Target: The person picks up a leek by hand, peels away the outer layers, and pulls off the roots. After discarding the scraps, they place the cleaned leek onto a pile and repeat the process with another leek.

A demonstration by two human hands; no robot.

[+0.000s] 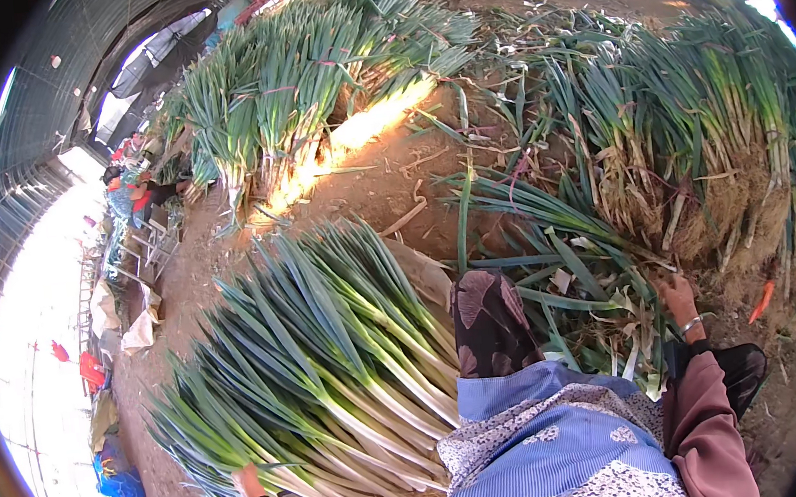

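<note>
Blue apron (567,447) foremost, a leek (595,227) slanted forward-left from the nearer right hand (676,298); grip there, or in the left hand (247,483), was indiscernible.

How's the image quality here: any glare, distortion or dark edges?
Head view: daylight blows out the left side; a sunlit strip glares on the soil; fisheye curvature and colour fringes mark the dark rim; left hand and right hand sit in softer light, clear of glare.

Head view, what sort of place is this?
Probably a farm shed or greenhouse: there's a curved, ribbed wall, a dirt floor, and large piles of what look like leeks, some with soil-coloured roots.
</note>
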